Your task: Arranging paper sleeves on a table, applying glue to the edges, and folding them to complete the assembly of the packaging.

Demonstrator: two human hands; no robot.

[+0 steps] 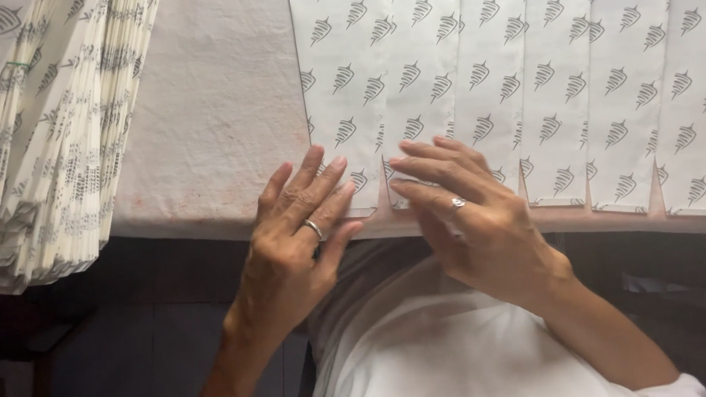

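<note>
Your left hand (294, 245) and right hand (469, 218) lie flat at lower centre of the frame, fingers spread and pressing, clasping nothing. Both rest on the near ends of the printed paper sheets (483, 64), a fanned, overlapping row that fills the upper right of the frame. Each sheet is a long strip running away from you toward the top edge, its short near end at the table edge (216, 225). Your left fingertips sit on the leftmost strip's near corner; your right fingers cover the next strip beside it, with a small notch of bare table between the two hands. The rest of the row stretches to the right, so your right hand is nearer to it. Left of the row lies a bare patch of pale tabletop, and beyond it, at upper left, a thick stack of folded paper (32, 136) overhangs the table edge.
</note>
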